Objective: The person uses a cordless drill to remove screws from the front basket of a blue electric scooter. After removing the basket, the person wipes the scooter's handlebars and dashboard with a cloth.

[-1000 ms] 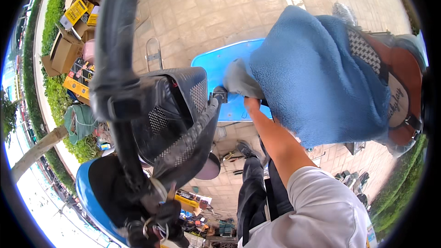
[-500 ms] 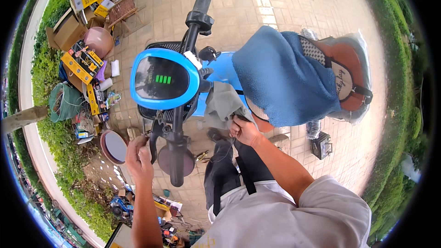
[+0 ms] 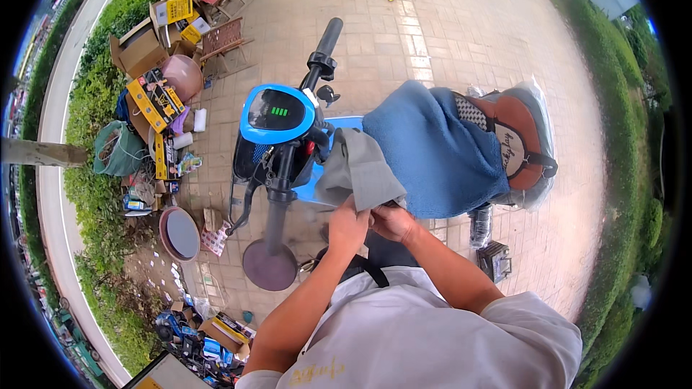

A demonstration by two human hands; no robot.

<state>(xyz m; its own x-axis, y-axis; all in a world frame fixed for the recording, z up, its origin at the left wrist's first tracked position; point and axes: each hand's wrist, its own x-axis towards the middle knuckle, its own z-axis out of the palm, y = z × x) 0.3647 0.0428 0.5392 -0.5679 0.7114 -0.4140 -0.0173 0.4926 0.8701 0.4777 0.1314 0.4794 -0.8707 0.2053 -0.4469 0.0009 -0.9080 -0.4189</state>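
Observation:
A blue electric scooter stands in front of me, its blue-rimmed display [image 3: 279,114] lit with green bars. A limp grey sheet [image 3: 360,166], like cloth or a thin mat, hangs over the scooter's middle, just short of the blue towel [image 3: 436,155] on the seat. At the sheet's near edge my left hand [image 3: 347,227] is closed on it. Beside it, almost touching, my right hand [image 3: 395,225] is closed at the same edge, next to something dark under the fold. My fingertips are partly hidden.
The scooter's near handlebar grip [image 3: 275,223] and brake lever lie left of my hands. At the left are cardboard boxes [image 3: 137,50], a pink basin [image 3: 182,78], a green sack [image 3: 115,148] and a round mirror-like disc [image 3: 180,233]. A dark metal box [image 3: 494,261] sits on the paving at right.
My left hand has left the area by the brake lever and joined my right hand at the grey sheet. The view has shifted, and the handlebar appears turned.

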